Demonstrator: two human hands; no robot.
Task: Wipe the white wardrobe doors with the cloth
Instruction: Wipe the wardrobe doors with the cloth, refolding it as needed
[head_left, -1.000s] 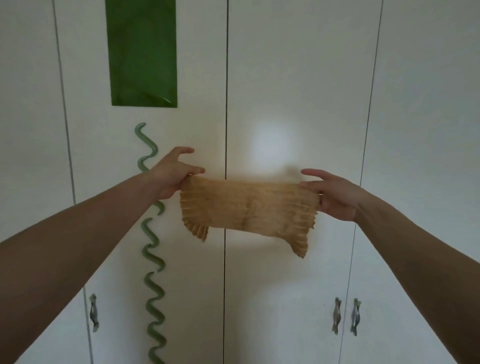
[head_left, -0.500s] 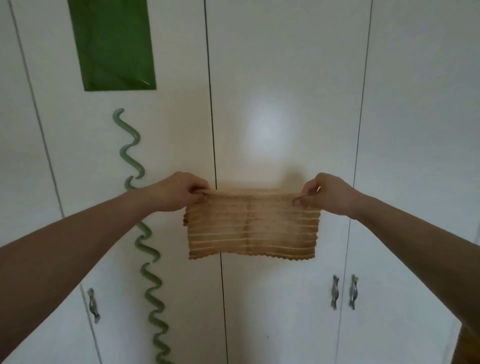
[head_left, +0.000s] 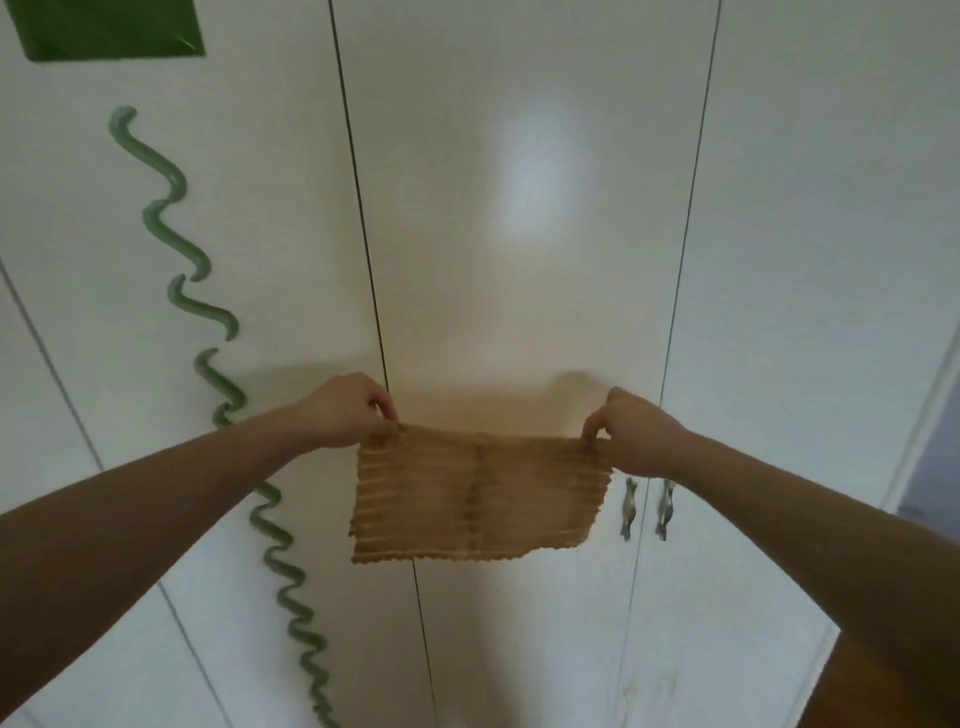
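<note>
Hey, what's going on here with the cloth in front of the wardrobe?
A person holds a tan ribbed cloth spread out in front of the white wardrobe doors. The left hand pinches its top left corner and the right hand pinches its top right corner, so it hangs flat across the seam between two doors. Whether it touches the door surface cannot be told, and no wiping stroke shows yet. Two metal door handles sit just right of the cloth.

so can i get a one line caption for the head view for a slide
Left hand and right hand pinch a tan cloth taut by its top corners before the white wardrobe doors.
</note>
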